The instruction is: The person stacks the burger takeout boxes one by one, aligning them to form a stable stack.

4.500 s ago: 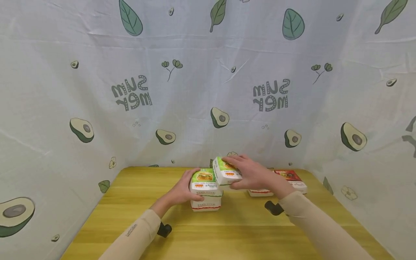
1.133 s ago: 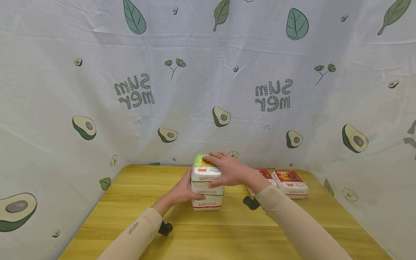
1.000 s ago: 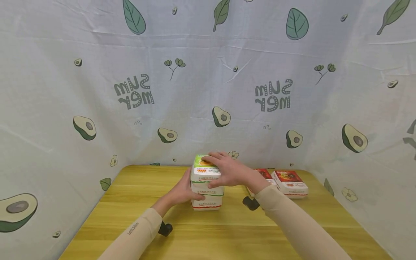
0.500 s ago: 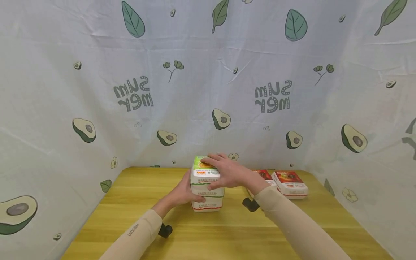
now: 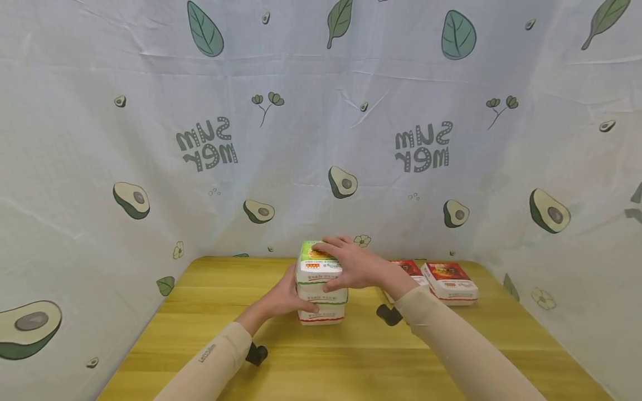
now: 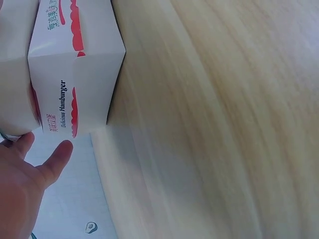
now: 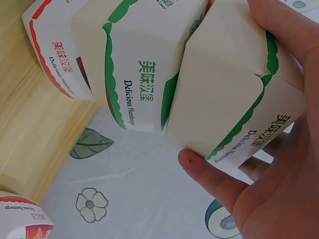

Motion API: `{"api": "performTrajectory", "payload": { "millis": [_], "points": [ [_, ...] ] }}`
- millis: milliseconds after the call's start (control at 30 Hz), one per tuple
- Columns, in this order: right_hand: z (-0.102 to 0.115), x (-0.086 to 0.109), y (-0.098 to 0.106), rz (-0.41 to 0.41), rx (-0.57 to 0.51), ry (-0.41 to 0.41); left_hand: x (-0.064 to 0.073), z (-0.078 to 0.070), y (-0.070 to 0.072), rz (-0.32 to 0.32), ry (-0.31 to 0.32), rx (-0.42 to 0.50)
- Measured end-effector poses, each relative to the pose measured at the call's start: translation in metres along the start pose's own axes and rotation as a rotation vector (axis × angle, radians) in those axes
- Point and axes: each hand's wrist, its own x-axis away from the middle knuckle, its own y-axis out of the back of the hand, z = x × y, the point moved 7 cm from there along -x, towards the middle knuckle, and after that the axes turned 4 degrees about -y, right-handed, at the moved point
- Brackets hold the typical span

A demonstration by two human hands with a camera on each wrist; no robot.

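Three paper hamburger boxes stand stacked on the wooden table. The bottom box [image 5: 321, 316] has red trim; the middle box [image 5: 331, 298] and top box [image 5: 319, 268] have green trim. My right hand [image 5: 353, 264] grips the top box, fingers over its lid and thumb on its front. My left hand [image 5: 286, 295] holds the stack low on its left side, thumb across the front near where the middle and bottom boxes meet. In the right wrist view, the top box [image 7: 229, 89] sits tilted against the middle one [image 7: 134, 64]. The left wrist view shows fingertips [image 6: 62, 149] beside the bottom box [image 6: 79, 74].
Two red-lidded hamburger boxes lie at the back right, one [image 5: 450, 283] in full view and the other [image 5: 411, 270] partly behind the right forearm. A printed curtain [image 5: 321, 111] hangs behind the wooden table [image 5: 326, 367].
Some seconds ago the right hand held a green-lidded box tilted, right of a two-box stack. That box moved left onto the stack. Over the last second both hands have stayed almost still.
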Motion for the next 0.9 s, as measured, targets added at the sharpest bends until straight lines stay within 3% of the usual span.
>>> {"api": "performTrajectory", "payload": {
  "millis": [333,700,900],
  "points": [
    [0.004,0.001,0.000,-0.009,0.004,-0.009,0.017,0.012,0.005,-0.016,0.142,-0.070],
    [0.007,0.003,0.001,-0.005,-0.003,-0.023,0.018,0.015,0.004,0.005,0.093,-0.137],
    [0.008,0.004,0.001,-0.007,0.000,-0.023,0.019,0.018,0.004,0.014,0.119,-0.142]
  ]
}}
